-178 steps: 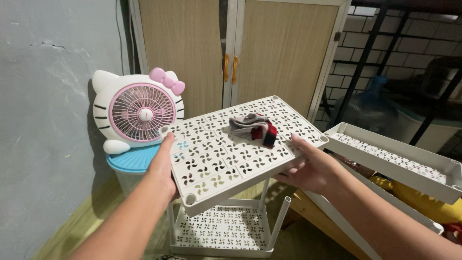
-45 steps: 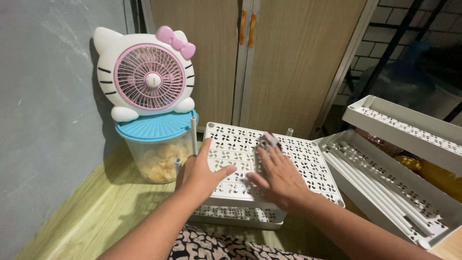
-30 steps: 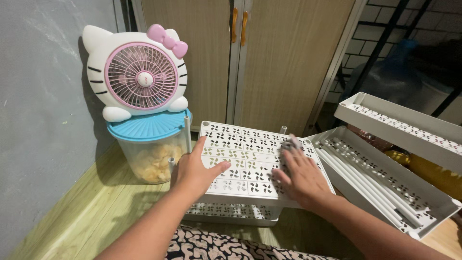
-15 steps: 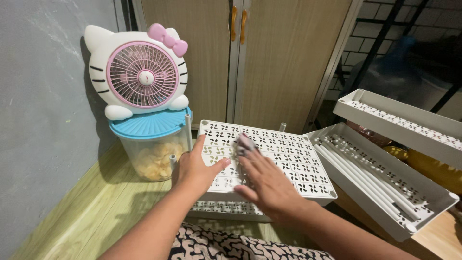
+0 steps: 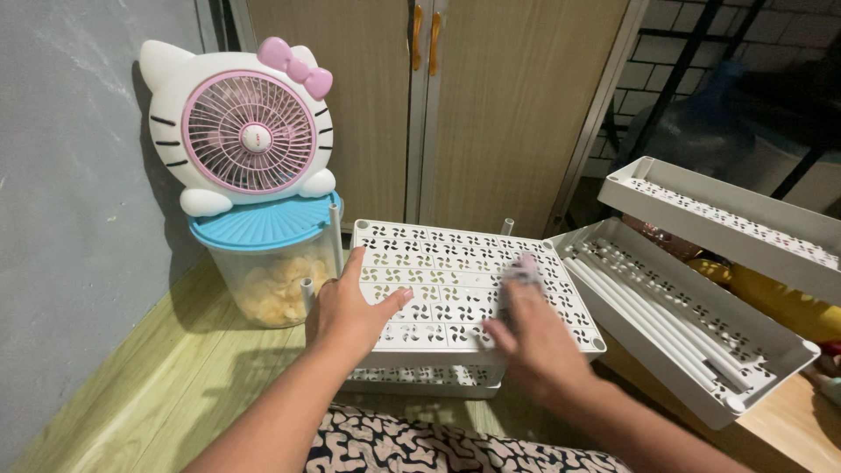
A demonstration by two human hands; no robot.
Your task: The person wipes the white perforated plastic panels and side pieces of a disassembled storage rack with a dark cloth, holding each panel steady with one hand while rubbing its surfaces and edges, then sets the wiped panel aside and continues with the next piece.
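A white perforated plastic shelf panel [image 5: 438, 263] lies flat on top of a low rack base on the floor. My left hand [image 5: 350, 311] rests palm down on the panel's near left corner, fingers spread, holding it steady. My right hand [image 5: 534, 337], blurred by motion, presses a small grey and red cloth [image 5: 523, 270] flat against the right part of the panel. Only the cloth's far end shows beyond my fingertips.
A cat-shaped white and pink fan [image 5: 241, 131] sits on a clear tub with a blue lid [image 5: 263, 223] at the left. To the right, a white tray [image 5: 701, 333] holds several white tubes, another tray [image 5: 718, 210] above it. Wooden cupboard doors [image 5: 455, 96] stand behind.
My right hand with the cloth has slid from the panel's middle to its right side. The left hand has stayed put on the near left corner.
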